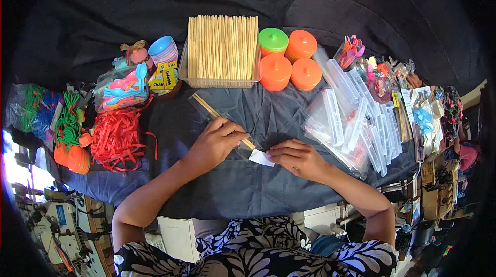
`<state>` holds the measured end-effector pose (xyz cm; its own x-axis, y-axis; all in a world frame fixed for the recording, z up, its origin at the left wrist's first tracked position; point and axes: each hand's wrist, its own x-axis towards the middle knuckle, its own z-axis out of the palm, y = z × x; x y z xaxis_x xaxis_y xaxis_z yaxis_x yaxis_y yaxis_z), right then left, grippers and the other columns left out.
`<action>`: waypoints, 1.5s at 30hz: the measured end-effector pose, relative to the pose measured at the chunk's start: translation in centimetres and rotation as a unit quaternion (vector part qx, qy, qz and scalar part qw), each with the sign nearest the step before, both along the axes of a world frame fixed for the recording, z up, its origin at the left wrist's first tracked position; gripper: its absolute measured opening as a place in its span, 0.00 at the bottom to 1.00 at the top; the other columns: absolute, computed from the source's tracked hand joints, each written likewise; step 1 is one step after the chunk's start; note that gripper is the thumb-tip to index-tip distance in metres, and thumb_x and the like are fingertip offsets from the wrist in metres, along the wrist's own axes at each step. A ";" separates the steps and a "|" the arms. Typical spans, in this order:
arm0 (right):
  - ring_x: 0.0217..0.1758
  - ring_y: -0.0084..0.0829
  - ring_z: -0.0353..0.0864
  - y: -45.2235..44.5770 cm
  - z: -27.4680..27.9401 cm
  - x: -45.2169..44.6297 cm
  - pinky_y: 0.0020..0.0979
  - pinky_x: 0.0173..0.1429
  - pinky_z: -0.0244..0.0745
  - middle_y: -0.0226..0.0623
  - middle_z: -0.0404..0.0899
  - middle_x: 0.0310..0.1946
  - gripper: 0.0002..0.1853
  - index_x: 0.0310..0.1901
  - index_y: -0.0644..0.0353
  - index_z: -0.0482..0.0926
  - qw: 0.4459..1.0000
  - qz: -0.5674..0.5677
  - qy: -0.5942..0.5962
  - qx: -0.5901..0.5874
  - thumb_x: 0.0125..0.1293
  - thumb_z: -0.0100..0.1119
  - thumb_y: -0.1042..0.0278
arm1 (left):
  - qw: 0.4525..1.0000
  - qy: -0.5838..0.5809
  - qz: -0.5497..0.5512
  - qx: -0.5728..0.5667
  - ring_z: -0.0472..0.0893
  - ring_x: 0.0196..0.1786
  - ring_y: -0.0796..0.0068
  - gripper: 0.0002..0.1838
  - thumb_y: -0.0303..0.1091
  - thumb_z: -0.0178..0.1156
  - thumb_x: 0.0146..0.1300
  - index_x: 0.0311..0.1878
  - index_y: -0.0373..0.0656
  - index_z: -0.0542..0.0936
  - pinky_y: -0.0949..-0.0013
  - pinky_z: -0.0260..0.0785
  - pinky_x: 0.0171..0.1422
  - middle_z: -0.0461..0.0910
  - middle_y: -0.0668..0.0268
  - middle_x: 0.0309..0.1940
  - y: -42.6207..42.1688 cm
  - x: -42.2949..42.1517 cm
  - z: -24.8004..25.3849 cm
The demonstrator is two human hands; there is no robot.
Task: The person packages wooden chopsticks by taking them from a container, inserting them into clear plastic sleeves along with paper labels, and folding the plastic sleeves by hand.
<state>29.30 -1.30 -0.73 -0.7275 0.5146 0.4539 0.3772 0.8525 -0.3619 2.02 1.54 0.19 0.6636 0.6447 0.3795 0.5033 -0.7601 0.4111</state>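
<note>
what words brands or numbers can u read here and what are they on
"CHANDRA": yellow label beside the stacked cups
"CHAN", "CHA": cut-off copies around it
Too small or blurred: small yellow label at right, printed sheet beside it, blue machine label
White slip: nothing readable

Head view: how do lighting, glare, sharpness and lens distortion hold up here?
Head view: strong wide-angle bending and black vignetting toward the rim; bright patch blown out at the left edge; pale glare on the plastic sleeves; dark cloth losing detail in its upper part; left hand and right hand fairly crisp; no print readable on the white slip.
</note>
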 end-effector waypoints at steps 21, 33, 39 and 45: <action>0.47 0.30 0.81 0.0 0.7 -0.2 0.32 0.48 0.78 0.30 0.83 0.45 0.16 0.41 0.58 0.81 0.999 -0.010 -0.036 0.021 0.47 0.64 0.76 | 0.998 0.006 -0.036 0.051 0.74 0.49 0.64 0.14 0.26 0.60 0.55 0.46 0.40 0.80 0.64 0.69 0.56 0.78 0.65 0.44 0.9 0.0 -0.3; 0.46 0.28 0.78 -0.2 0.7 -0.2 0.29 0.46 0.76 0.32 0.80 0.46 0.16 0.42 0.60 0.81 0.989 -0.045 -0.072 0.124 0.49 0.62 0.70 | 0.999 0.003 -0.038 0.032 0.73 0.49 0.62 0.11 0.24 0.59 0.54 0.43 0.39 0.76 0.64 0.68 0.56 0.71 0.62 0.41 -0.4 0.4 0.3; 0.43 0.29 0.75 -0.8 0.5 -1.0 0.27 0.46 0.75 0.31 0.76 0.39 0.18 0.45 0.61 0.81 0.975 -0.033 -0.120 0.183 0.49 0.59 0.70 | 0.997 0.015 -0.069 0.040 0.73 0.48 0.61 0.09 0.25 0.59 0.55 0.40 0.39 0.74 0.62 0.69 0.55 0.70 0.60 0.38 -1.2 0.7 0.3; 0.40 0.29 0.75 -0.3 0.8 -1.8 0.29 0.42 0.75 0.30 0.76 0.38 0.19 0.48 0.56 0.81 0.978 -0.047 -0.142 0.148 0.51 0.61 0.69 | 0.996 0.027 -0.088 0.009 0.75 0.46 0.62 0.08 0.26 0.59 0.55 0.38 0.38 0.73 0.64 0.70 0.54 0.71 0.61 0.37 -1.5 0.6 0.4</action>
<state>27.47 -1.57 0.08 -0.8020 0.4618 0.3788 0.5079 0.8610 0.0256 2.59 0.06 0.56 0.7855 0.5099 0.3508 0.3819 -0.8454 0.3735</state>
